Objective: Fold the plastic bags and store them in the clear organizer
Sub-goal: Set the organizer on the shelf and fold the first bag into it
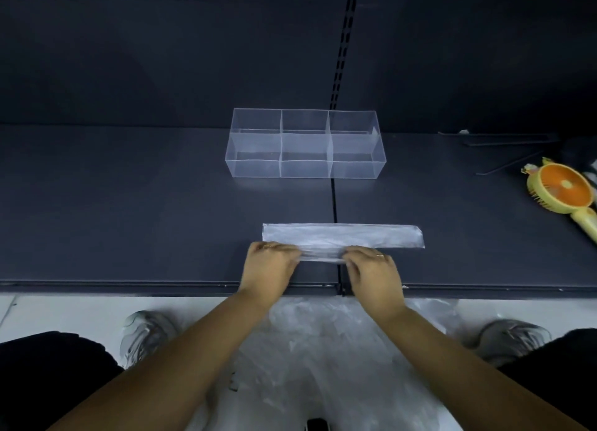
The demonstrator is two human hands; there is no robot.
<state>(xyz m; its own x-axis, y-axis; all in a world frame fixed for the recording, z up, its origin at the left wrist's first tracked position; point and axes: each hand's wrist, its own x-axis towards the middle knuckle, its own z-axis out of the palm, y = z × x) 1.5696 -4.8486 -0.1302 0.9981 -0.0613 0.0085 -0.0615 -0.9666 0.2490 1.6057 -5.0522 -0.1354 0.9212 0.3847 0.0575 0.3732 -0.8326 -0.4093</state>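
A clear plastic bag [349, 235], folded into a long flat strip, lies on the dark shelf [129, 204] near its front edge. My left hand [269, 266] and my right hand [371, 269] pinch the strip's near edge, about a hand's width apart, and lift it slightly. The clear organizer [305, 143], split into several compartments that look empty, stands farther back at the shelf's middle. More clear plastic bags [339, 350] lie in a loose heap on the floor below the shelf, between my feet.
A yellow hand-held fan [563, 190] with an orange face lies at the shelf's right edge. Thin dark rods [507, 139] lie behind it. A seam [334, 204] runs front to back across the shelf. A dark back wall rises behind the organizer.
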